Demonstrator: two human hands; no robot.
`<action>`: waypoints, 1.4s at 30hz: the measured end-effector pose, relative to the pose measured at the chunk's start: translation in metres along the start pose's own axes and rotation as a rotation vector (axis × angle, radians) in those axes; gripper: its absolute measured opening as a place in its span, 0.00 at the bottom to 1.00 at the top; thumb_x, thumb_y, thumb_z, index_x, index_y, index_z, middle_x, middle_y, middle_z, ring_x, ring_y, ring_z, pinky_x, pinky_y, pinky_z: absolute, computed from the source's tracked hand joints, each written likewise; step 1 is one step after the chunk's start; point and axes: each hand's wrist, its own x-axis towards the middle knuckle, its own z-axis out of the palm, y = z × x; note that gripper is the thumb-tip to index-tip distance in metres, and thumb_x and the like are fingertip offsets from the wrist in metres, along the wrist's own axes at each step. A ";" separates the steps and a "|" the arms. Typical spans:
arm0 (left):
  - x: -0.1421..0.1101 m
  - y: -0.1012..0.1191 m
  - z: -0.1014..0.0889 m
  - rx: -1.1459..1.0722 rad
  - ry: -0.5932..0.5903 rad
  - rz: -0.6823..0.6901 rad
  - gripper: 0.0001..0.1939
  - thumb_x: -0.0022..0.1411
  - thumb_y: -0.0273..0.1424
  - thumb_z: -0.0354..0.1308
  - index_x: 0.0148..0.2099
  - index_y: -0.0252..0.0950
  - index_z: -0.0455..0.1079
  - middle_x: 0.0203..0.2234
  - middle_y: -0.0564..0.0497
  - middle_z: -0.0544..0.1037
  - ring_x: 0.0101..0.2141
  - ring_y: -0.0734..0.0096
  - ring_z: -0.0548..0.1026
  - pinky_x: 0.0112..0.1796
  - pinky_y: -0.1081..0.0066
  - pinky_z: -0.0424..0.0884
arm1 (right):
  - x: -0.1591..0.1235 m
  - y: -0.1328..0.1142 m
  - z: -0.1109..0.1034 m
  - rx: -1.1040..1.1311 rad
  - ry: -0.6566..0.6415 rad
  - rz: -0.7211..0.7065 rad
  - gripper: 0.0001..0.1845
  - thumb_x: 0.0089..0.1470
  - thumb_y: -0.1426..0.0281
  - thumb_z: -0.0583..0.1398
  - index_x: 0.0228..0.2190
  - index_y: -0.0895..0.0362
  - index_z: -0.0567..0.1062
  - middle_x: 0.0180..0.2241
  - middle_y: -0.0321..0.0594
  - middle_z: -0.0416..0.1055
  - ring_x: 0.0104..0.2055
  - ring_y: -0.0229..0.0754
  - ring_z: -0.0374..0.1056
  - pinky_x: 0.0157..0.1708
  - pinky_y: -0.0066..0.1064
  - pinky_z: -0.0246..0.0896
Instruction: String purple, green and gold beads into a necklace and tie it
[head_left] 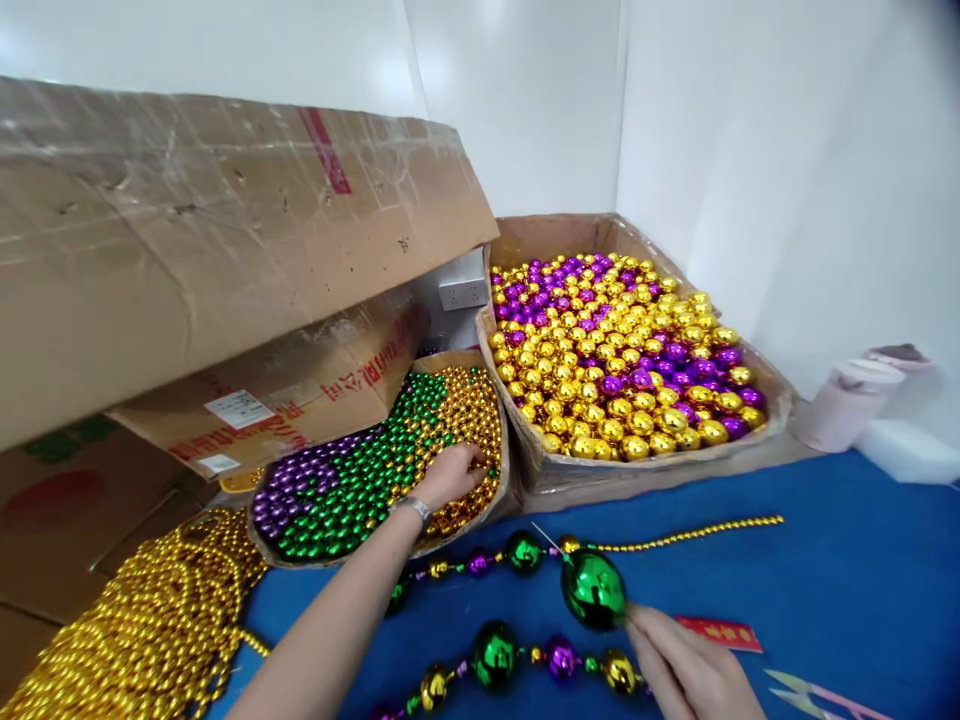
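My left hand [450, 474], with a watch [414, 508] on its wrist, reaches into a carton of small metallic beads [360, 500]. Its fingers are curled down among the gold ones; whatever lies between the fingertips is hidden. At the lower right, my right hand [686, 660] pinches the near end of a large shiny green bead [593, 588], held over the blue table. A thin stiff wire or needle [549, 538] points up and left beyond that bead. Below and behind it lie strung green, purple and gold beads [495, 655], ending in a fine gold bead chain [697, 534].
A larger carton of gold and purple balls [630, 370] stands at the back. Cardboard flaps [225, 220] overhang the left side. Gold bead strands [150, 620] pile up at lower left. On the blue cloth [862, 560] are thread snips [817, 695] and a red packet [720, 634].
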 end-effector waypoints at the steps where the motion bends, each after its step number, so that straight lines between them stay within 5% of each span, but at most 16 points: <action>1: -0.001 0.002 0.004 -0.024 0.004 -0.004 0.11 0.62 0.35 0.55 0.42 0.33 0.70 0.39 0.48 0.75 0.41 0.64 0.73 0.44 0.57 0.69 | 0.000 0.000 0.001 0.011 -0.010 -0.001 0.07 0.61 0.72 0.49 0.36 0.54 0.67 0.24 0.37 0.70 0.33 0.39 0.74 0.31 0.19 0.68; 8: -0.013 0.020 0.002 -0.362 0.174 -0.098 0.09 0.58 0.34 0.58 0.40 0.34 0.71 0.37 0.46 0.76 0.43 0.60 0.72 0.45 0.58 0.67 | 0.000 0.000 0.001 0.066 -0.023 0.037 0.08 0.61 0.73 0.49 0.33 0.54 0.67 0.23 0.36 0.68 0.24 0.36 0.70 0.31 0.20 0.67; 12: -0.048 0.044 -0.009 -0.675 0.244 -0.132 0.18 0.64 0.39 0.47 0.50 0.35 0.65 0.40 0.43 0.76 0.39 0.63 0.75 0.35 0.67 0.71 | 0.001 -0.004 -0.001 0.075 -0.020 0.064 0.09 0.62 0.73 0.49 0.32 0.54 0.67 0.23 0.36 0.67 0.25 0.37 0.70 0.32 0.23 0.67; 14: -0.071 0.059 -0.009 -0.871 0.223 -0.140 0.20 0.65 0.41 0.45 0.52 0.35 0.63 0.40 0.43 0.77 0.38 0.65 0.76 0.33 0.70 0.71 | 0.003 -0.006 0.000 0.077 -0.022 0.072 0.10 0.62 0.73 0.49 0.31 0.55 0.67 0.23 0.36 0.67 0.25 0.37 0.69 0.32 0.24 0.67; 18: -0.102 0.086 -0.002 -1.591 0.079 -0.222 0.12 0.60 0.36 0.57 0.45 0.35 0.68 0.34 0.47 0.77 0.31 0.73 0.74 0.30 0.75 0.68 | 0.006 -0.009 0.004 0.069 -0.030 0.071 0.11 0.62 0.73 0.48 0.30 0.55 0.67 0.23 0.37 0.66 0.23 0.38 0.67 0.33 0.27 0.67; 21: -0.109 0.099 0.002 -1.801 0.000 -0.242 0.09 0.61 0.32 0.57 0.43 0.34 0.70 0.32 0.48 0.76 0.30 0.75 0.73 0.28 0.76 0.66 | 0.006 -0.009 0.005 0.033 -0.040 0.061 0.12 0.62 0.72 0.47 0.31 0.55 0.68 0.23 0.38 0.67 0.24 0.39 0.67 0.34 0.28 0.67; 30: -0.110 0.109 0.006 -1.814 -0.052 -0.200 0.09 0.63 0.32 0.55 0.43 0.33 0.71 0.32 0.47 0.75 0.31 0.73 0.72 0.28 0.75 0.66 | -0.001 -0.001 0.002 -0.035 -0.069 0.069 0.14 0.62 0.72 0.46 0.31 0.55 0.68 0.23 0.38 0.67 0.24 0.39 0.67 0.35 0.29 0.66; 36: -0.108 0.122 0.006 -1.421 0.063 -0.159 0.11 0.56 0.33 0.62 0.43 0.36 0.70 0.30 0.50 0.74 0.31 0.72 0.71 0.29 0.75 0.67 | 0.006 0.014 -0.009 -0.165 -0.112 0.105 0.14 0.62 0.72 0.45 0.40 0.57 0.70 0.28 0.44 0.69 0.31 0.44 0.69 0.32 0.34 0.63; 42: -0.102 0.141 0.054 -1.197 0.042 -0.099 0.10 0.56 0.37 0.60 0.36 0.36 0.71 0.28 0.50 0.77 0.30 0.68 0.73 0.28 0.73 0.68 | 0.000 0.043 0.001 -0.103 -0.165 0.216 0.12 0.63 0.74 0.46 0.36 0.56 0.68 0.31 0.40 0.71 0.32 0.38 0.69 0.32 0.27 0.63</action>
